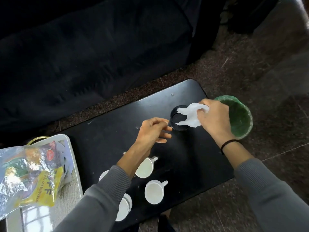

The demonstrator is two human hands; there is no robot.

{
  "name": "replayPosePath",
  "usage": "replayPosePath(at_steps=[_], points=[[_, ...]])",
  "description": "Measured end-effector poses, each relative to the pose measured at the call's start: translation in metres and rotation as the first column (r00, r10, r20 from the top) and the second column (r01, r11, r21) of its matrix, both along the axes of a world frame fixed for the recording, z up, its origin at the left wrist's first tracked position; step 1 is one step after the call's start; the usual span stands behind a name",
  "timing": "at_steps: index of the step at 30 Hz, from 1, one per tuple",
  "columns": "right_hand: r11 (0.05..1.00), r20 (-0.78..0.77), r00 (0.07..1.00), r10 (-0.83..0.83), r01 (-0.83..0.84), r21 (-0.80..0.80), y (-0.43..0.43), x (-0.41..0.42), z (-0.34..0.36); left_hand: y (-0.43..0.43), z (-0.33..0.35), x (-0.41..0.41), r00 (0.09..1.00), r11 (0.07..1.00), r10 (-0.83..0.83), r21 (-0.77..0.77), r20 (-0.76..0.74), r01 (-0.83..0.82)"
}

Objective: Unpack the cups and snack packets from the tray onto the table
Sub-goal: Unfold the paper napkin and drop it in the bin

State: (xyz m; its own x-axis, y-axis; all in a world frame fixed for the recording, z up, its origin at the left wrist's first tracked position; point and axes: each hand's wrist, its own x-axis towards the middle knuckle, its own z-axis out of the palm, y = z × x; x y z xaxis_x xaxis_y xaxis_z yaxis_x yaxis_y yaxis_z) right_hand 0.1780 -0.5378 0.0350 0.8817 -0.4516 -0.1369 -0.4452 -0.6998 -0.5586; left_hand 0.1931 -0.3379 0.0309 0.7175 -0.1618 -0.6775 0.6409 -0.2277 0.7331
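Letters "FF" on yellow snack packet [46,188] atop tray [75,168]

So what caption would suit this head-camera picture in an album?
Right hand holds a white sheet over a black container; white cups on the table, snack packets on the tray.

We see a dark speckled stone floor [275,77] with thin joints. A black upholstered sofa [87,52] fills the far left, beyond a low black table [107,139]. A green-lined waste bin [241,118] stands at the table's right edge.
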Motion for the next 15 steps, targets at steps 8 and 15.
replayPosePath(at_steps=[8, 15], points=[[1.0, -0.11, 0.994, 0.029, -0.029, 0.001, 0.004, 0.019, -0.03, -0.006, -0.019, 0.002, 0.999, 0.999, 0.033, 0.002, 0.005, -0.033], [0.997, -0.113, 0.993, -0.015, 0.022, 0.068, 0.008, 0.011, -0.034, -0.01, -0.025, -0.003, 1.0, 1.0, 0.029, 0.001, -0.011, -0.029]])
